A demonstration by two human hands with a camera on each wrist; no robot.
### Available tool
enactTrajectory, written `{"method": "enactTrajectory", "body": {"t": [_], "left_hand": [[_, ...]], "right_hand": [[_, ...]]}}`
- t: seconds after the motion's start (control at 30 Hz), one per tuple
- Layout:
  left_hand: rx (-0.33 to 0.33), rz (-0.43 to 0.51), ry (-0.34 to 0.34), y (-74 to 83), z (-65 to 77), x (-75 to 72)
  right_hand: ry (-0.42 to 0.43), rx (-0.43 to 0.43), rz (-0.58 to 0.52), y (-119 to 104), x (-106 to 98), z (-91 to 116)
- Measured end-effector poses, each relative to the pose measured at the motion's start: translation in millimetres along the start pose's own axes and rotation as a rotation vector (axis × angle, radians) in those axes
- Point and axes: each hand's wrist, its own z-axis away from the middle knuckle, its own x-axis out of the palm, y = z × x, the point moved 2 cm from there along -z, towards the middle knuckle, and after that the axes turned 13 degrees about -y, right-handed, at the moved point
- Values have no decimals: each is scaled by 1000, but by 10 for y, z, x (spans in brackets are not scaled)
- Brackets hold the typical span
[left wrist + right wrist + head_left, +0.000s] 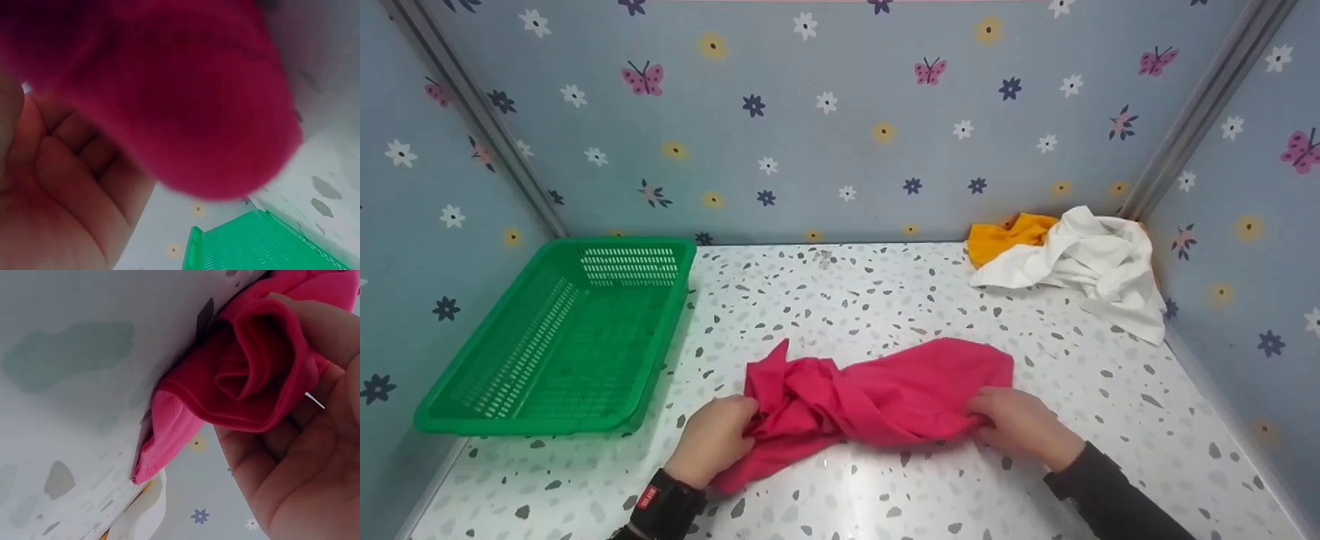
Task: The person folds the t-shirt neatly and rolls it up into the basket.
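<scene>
A crumpled, partly twisted red-pink cloth (pixel 885 390) lies across the front middle of the speckled table. At its left end my left hand (pixel 716 439) grips the bunched fabric. My right hand (pixel 1024 424) pinches the right end between thumb and fingers. In the right wrist view the cloth (pixel 259 377) is rolled into loose folds within the right hand (pixel 304 455). A hanging fold of the cloth (pixel 197 112) fills much of the left wrist view, beside the palm of the left hand (pixel 67 185); the left fingertips are hidden there.
A green plastic basket (pixel 660 337) with perforated sides stands at the left. In the back right corner a white cloth (pixel 1102 259) is heaped against an orange cloth (pixel 1009 236). Flower-patterned walls (pixel 840 120) enclose the speckled tabletop (pixel 780 292) at the back and sides.
</scene>
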Motion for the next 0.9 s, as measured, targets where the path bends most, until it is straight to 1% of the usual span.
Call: {"method": "enactTrajectory", "body": {"t": [0.1,0.2,0.37,0.47,0.6,0.7,0.8,0.9], "left_hand": [[-4,5,-16,13,62,5],[-7,-10,-23,20,134,12],[-5,-14,-24,37,235,3],[-10,5,-36,43,261,-1],[-7,8,-43,24,264,9],[-6,6,-44,9,262,10],[-6,14,-43,4,264,12],[-2,28,-42,6,266,17]], "right_hand": [[-27,-10,-2,-31,9,50],[-61,-37,-5,-68,17,100],[-90,-123,-12,-136,-11,195],[-126,-173,-41,-184,-85,251],[-151,-209,-77,-218,-273,288],[-141,-192,-79,-188,-458,277],[-144,-130,-90,-112,-636,247],[-135,-67,-111,-22,-773,192]]}}
